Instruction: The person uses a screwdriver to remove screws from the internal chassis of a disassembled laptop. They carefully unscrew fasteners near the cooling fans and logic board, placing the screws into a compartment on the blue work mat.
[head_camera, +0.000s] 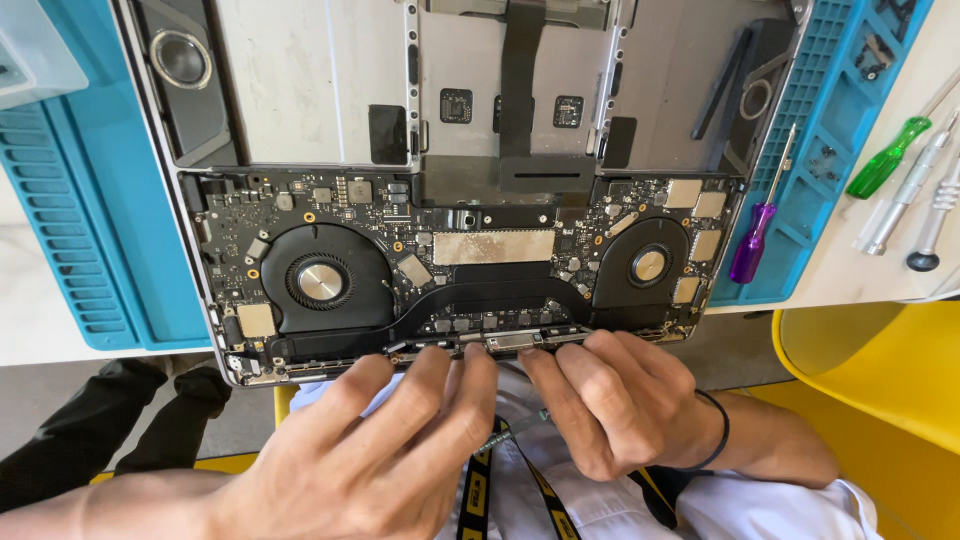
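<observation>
- Left hand (365, 455): fingers (440, 385) held together, slightly curled, tips pressed on the near edge of the opened silver laptop chassis with exposed dark circuit board (450, 270), at the small grey metal connector bracket (515, 343) at 6 o'clock of the board. Nothing seen pinched.
- Right hand (610, 405): fingers (575, 370) bunched, tips on the same bracket from the 5 o'clock side. A thin metallic tool shaft (505, 432) shows under the palm; the grip on it cannot be told.
- Black band (718, 430) worn on the right wrist.
- Chassis is lying on a blue ribbed silicone work mat (110, 240), hinge edge overhanging the table toward the person.
- Done, as judged: bottom cover off; board, two round black fans (320, 280) at 9 and 3 o'clock, and black heat pipe (470, 297) exposed. Grey battery bays (310, 80) at 12 o'clock look bare, so cells are probably out.
- Left, as judged: board, fans and heat pipe seated; black flat cable (520, 70) at 12 o'clock in place. Work is at the hinge-edge bracket; whether it is going off or on cannot be told.
- Tools at 2–3 o'clock, untouched: purple-handled screwdriver (752, 240) on the mat's edge, green-handled screwdriver (885, 160), two silver metal drivers (905, 200) on the white table (850, 275).
- Yellow plastic chair (880, 380) at 4 o'clock; black-and-yellow lanyard (480, 490) at 6 o'clock.
</observation>
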